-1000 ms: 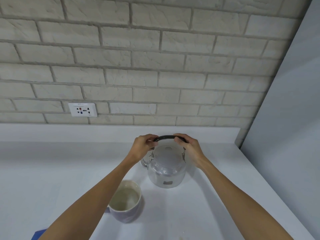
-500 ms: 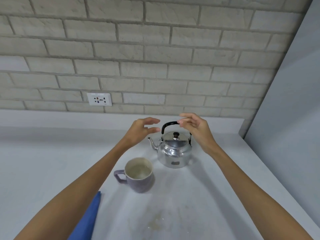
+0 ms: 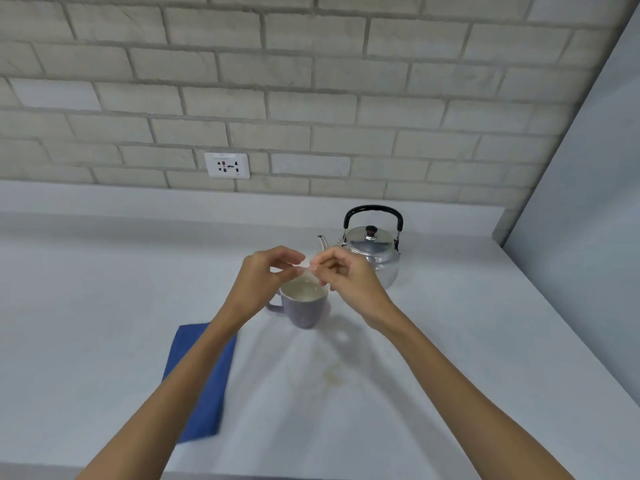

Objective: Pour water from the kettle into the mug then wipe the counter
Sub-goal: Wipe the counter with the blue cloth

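A shiny steel kettle [image 3: 377, 252] with a black handle and closed lid stands upright on the white counter [image 3: 104, 306], spout pointing left. In front of it and to its left sits a purple mug [image 3: 304, 311] with a pale inside, its handle on the left. My left hand [image 3: 266, 282] and my right hand [image 3: 346, 278] hover just above the mug with loosely curled fingers, the fingertips almost meeting. Neither hand holds anything or touches the kettle. A folded blue cloth [image 3: 204, 379] lies flat to the left, partly under my left forearm.
A faint yellowish stain [image 3: 330, 374] marks the counter in front of the mug. A brick wall with a socket [image 3: 227, 165] runs along the back. A grey panel [image 3: 588, 237] closes off the counter's right side. The counter's front edge lies at the bottom of the view.
Both hands let go of the kettle handle and drew back towards me, coming together over the mug. The kettle stays on the counter. The view shifted, bringing the cloth into sight.
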`<state>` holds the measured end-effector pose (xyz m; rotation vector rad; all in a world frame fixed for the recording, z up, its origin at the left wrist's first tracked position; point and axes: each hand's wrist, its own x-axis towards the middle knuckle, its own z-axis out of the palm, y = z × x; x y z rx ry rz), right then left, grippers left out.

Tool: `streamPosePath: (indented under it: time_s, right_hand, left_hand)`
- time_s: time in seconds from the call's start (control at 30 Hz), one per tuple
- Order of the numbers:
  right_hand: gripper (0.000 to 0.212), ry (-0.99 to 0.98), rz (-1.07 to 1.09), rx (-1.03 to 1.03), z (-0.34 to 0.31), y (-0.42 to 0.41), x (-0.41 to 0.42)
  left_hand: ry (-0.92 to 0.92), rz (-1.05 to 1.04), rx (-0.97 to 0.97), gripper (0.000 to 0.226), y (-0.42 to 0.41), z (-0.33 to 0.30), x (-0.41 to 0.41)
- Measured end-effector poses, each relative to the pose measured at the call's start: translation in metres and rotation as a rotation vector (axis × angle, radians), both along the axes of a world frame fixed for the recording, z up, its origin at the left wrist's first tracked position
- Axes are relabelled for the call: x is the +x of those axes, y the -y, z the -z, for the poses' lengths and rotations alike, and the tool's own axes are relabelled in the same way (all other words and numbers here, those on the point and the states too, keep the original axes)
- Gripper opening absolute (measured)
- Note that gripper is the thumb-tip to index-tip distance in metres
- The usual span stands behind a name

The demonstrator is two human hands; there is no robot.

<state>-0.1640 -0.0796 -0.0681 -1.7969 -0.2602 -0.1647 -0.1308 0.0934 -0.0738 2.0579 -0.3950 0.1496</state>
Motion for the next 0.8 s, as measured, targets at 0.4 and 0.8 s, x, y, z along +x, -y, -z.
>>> streamPosePath:
  time_s: [0.4,0.8]
  right_hand:
    - [0.018,-0.357,-0.166,-0.194,0.081,-0.103,-0.002]
    - [0.066,-0.480,-0.081,-0.690,0.114,-0.168,0.046]
  left_hand:
    - [-0.327,-0.298,0.357,0.016,-0.071,0.084,-0.092]
    - [-0.447,-0.662,0.535,0.096,-0.093,0.120,-0.127]
